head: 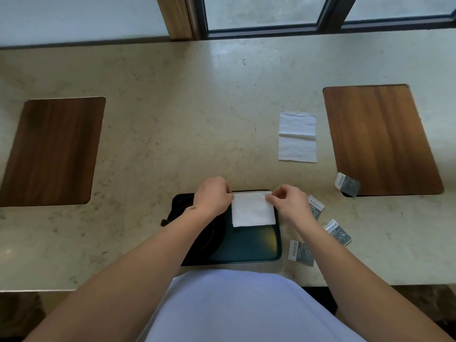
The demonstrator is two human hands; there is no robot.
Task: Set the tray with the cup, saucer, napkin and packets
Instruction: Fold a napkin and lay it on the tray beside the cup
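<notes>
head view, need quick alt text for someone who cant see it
Both hands, left and right, pinch a folded white napkin on a dark tray on a stone counter. Four packets and another napkin lie to its right.

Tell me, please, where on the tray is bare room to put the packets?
The tray is bare at its near right part, below the napkin and right of the dark saucer. Its far side is crowded: the left hand and right hand pinch the napkin there. The packets lie on the counter, right of the tray.
</notes>
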